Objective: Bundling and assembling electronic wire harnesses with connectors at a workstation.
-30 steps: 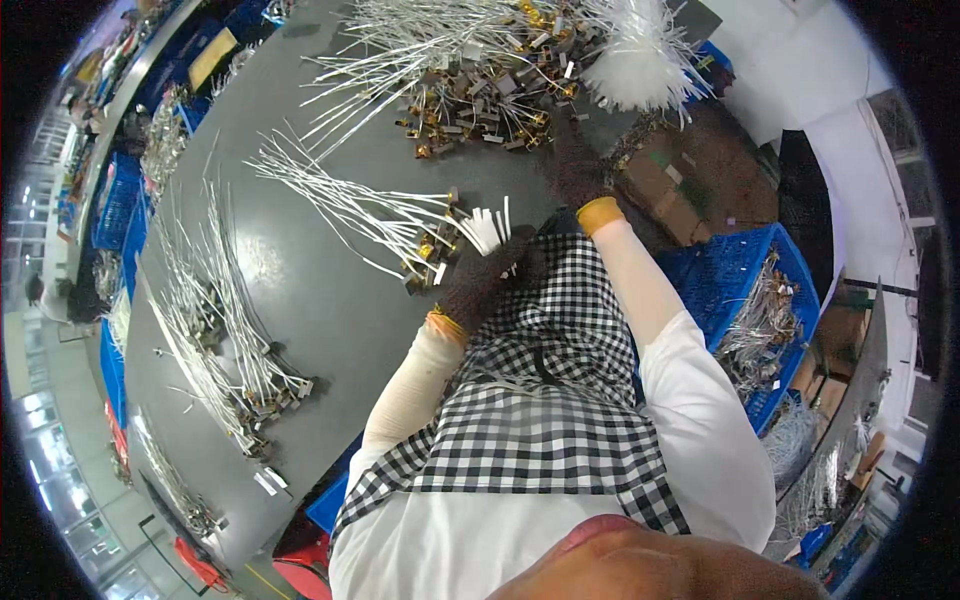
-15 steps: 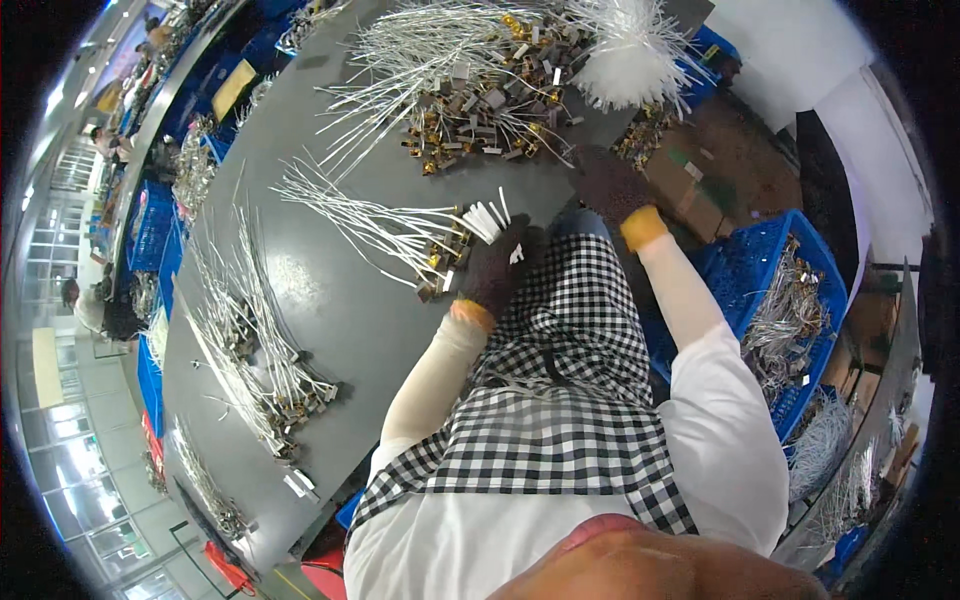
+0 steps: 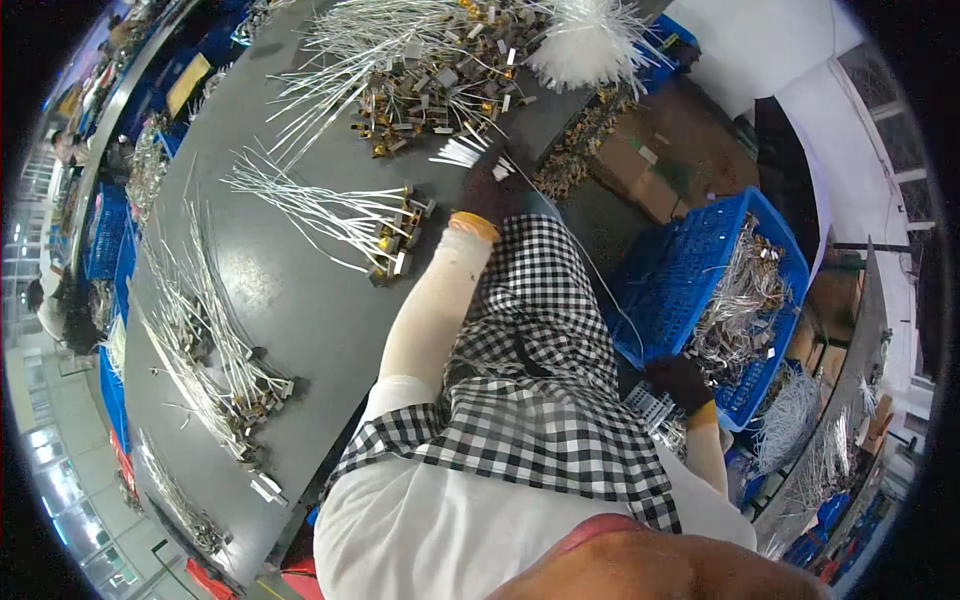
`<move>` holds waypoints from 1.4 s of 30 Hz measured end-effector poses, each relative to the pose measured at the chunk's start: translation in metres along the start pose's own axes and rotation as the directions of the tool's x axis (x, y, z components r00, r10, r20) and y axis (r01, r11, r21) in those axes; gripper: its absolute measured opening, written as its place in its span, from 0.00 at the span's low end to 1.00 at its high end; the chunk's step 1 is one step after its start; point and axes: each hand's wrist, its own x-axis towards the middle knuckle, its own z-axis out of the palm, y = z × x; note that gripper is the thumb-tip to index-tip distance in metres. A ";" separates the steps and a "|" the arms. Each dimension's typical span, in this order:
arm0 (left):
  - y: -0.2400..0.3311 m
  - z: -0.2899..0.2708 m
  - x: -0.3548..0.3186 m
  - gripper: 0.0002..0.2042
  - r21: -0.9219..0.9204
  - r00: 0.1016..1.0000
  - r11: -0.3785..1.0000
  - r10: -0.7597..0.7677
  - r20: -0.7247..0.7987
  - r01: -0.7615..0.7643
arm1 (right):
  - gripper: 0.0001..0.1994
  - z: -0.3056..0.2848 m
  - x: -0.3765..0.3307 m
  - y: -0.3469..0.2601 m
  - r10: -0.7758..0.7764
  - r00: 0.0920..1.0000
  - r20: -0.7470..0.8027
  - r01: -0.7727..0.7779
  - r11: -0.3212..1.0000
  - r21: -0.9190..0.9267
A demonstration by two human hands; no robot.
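My left hand (image 3: 484,190), in a dark glove with an orange cuff, is closed around a small bundle of short white tubes (image 3: 465,152) over the table's edge. From beside it a thin white wire (image 3: 585,255) runs down across my lap side toward my right hand (image 3: 682,384). That gloved hand is low at the right, fingers curled at the wire's lower end, above silver metal parts (image 3: 655,410) that it partly covers. Left of my left forearm lies a bunch of white-wired parts (image 3: 395,235) with yellow and dark ends.
On the grey table (image 3: 300,310) lie a big heap of wired components (image 3: 440,85), a clump of fine white strands (image 3: 590,45) and more wire bunches (image 3: 220,370) at left. A blue basket (image 3: 665,285) of wired parts stands at right, near brown cardboard (image 3: 655,165).
My right hand has swung from the table's edge down to the right, beside the basket. My left hand has moved farther up with the white tubes, and the view has shifted.
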 end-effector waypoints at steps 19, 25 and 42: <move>0.077 0.000 -0.053 0.10 -0.335 0.935 0.920 0.283 0.215 -0.202 | 0.07 0.001 0.000 -0.026 -0.049 0.999 0.019 0.047 0.996 0.073; 0.089 0.011 -0.077 0.11 -0.235 0.939 0.940 0.293 0.177 -0.249 | 0.10 -0.005 0.009 -0.039 -0.111 0.982 0.155 0.154 0.940 -0.304; 0.144 -0.023 -0.127 0.16 0.337 0.601 0.499 0.690 0.403 -0.799 | 0.13 -0.002 0.051 -0.130 -0.162 0.968 0.191 0.192 0.970 -0.150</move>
